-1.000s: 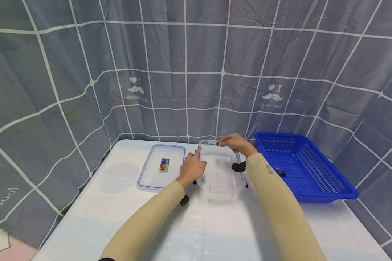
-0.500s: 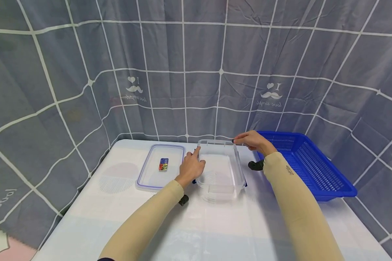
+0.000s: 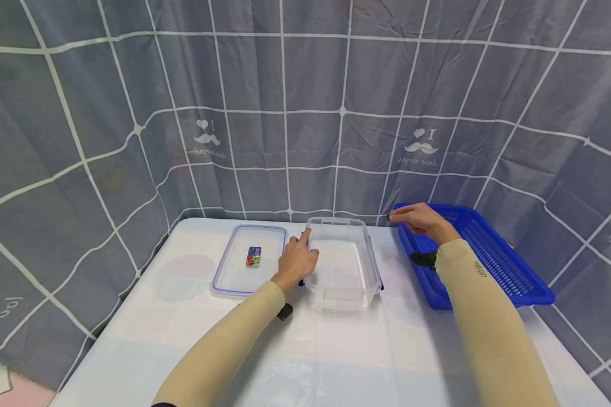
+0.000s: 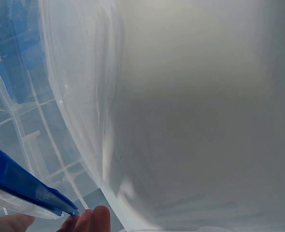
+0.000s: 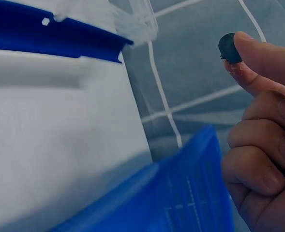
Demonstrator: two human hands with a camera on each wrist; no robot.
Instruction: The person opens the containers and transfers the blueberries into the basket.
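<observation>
My left hand (image 3: 298, 259) holds the left wall of a clear plastic food container (image 3: 343, 294), index finger along the rim. In the left wrist view, its fingertips (image 4: 99, 220) touch the container's blue latch (image 4: 26, 181). My right hand (image 3: 422, 219) is over the left back edge of a blue plastic basket (image 3: 509, 271). Between thumb and index finger it pinches a small dark round blueberry (image 5: 229, 48), its other fingers curled in. The container's lid (image 3: 234, 277), with blue seal and picture label, lies left of the container.
A white patterned cloth covers the table (image 3: 305, 362). Behind it hangs a grey curtain (image 3: 315, 141) with white grid lines, close to the table's back edge. The basket stands at the table's right side, and the right forearm hides part of it.
My right hand has moved right with the blueberry, from above the container's back edge to the basket's left side. My left hand stays at the container.
</observation>
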